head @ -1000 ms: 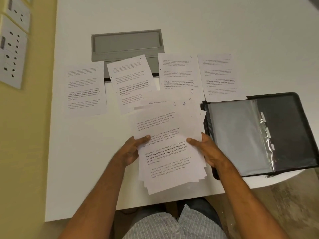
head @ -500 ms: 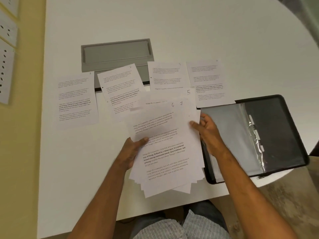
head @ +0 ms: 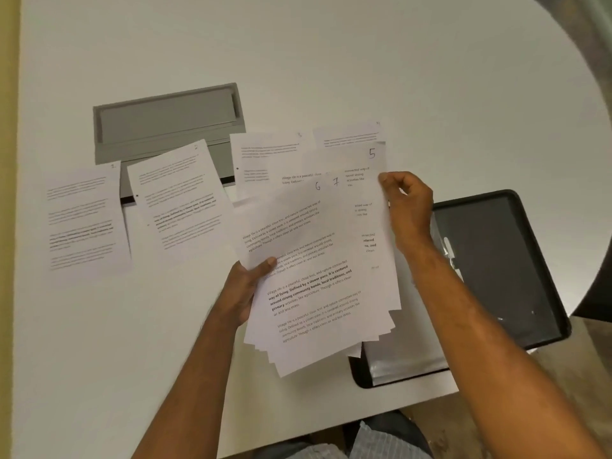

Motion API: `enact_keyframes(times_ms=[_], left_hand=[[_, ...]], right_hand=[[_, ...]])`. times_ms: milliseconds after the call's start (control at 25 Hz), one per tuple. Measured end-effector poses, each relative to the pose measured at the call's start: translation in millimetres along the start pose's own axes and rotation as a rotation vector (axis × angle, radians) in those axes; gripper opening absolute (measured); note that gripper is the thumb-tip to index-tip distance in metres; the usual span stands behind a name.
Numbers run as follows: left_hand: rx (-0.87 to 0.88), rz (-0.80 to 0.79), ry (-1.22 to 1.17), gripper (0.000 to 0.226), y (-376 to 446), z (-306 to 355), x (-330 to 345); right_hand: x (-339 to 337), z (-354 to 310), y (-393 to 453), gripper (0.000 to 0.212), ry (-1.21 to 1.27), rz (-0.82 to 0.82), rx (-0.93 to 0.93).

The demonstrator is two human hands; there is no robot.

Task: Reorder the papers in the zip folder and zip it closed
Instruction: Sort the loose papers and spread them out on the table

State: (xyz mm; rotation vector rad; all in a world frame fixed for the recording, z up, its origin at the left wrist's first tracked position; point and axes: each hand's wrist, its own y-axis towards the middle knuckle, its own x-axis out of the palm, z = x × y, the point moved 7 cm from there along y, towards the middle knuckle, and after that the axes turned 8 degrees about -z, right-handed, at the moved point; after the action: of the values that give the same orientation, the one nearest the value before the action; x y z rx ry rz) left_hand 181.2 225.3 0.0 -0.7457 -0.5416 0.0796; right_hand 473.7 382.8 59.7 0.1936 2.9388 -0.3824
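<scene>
Head view looks down on a white desk [head: 331, 61] with a fanned stack of papers [head: 314, 293] held above its near edge. All places below are given from that stack. The left hand [head: 246, 286] comes up from below at the stack's left edge, forearm angled up and to the right, thumb lying across the top sheet and fingers curled under, clamped on the stack. The right hand [head: 407, 210] reaches in along the stack's right side, wrist bent, fingers [head: 385, 178] pinched together on the upper right corner of the sheet marked 5 [head: 364, 167], which sits behind the sheets marked 6 and 7. The black zip folder [head: 496, 266] lies open just right of the stack, partly under the right forearm, a clear sleeve showing inside. Left of and beyond the stack, loose printed sheets [head: 86, 220] lie flat on the desk, two overlapping a grey inset panel [head: 165, 120].
</scene>
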Motion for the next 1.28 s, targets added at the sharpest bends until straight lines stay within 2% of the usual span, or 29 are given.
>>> enact_keyframes(times_ms=[120, 280, 360, 520, 560, 680, 760, 960, 1280], left_hand=[[0.006, 0.024, -0.020, 0.030, 27.1, 1.1, 29.2], [0.016, 0.064, -0.036, 0.035, 58.7, 1.0, 56.3], [0.033, 0.078, -0.044, 0.034, 70.0, 1.2, 65.7], [0.053, 0.123, -0.064, 0.038, 88.7, 0.1, 79.2], [0.056, 0.134, -0.068, 0.038, 92.6, 0.3, 82.0], [0.081, 0.139, -0.085, 0.040, 105.9, 4.7, 96.2], [0.098, 0.121, -0.089, 0.039, 113.7, 8.3, 107.2], [0.079, 0.137, -0.036, 0.029, 127.5, 11.1, 117.0], [0.054, 0.185, 0.022, 0.035, 128.7, 19.2, 105.6]], right_hand=[[-19.9, 2.3, 29.6, 0.015, -0.027, -0.044, 0.030], [-36.0, 23.0, 48.7, 0.027, -0.133, -0.278, 0.151], [-53.9, 27.7, 59.8, 0.022, -0.140, -0.273, 0.169], [-95.5, 25.6, 103.9, 0.019, -0.162, -0.156, 0.167], [-100.4, 26.0, 115.0, 0.016, -0.153, -0.179, 0.180], [-103.2, 36.2, 135.3, 0.039, -0.140, -0.364, 0.323], [-110.3, 46.3, 144.2, 0.043, -0.180, -0.431, 0.356], [-157.1, 46.4, 183.9, 0.040, -0.309, -0.132, 0.176], [-192.8, 88.1, 228.7, 0.045, -0.523, -0.009, 0.192]])
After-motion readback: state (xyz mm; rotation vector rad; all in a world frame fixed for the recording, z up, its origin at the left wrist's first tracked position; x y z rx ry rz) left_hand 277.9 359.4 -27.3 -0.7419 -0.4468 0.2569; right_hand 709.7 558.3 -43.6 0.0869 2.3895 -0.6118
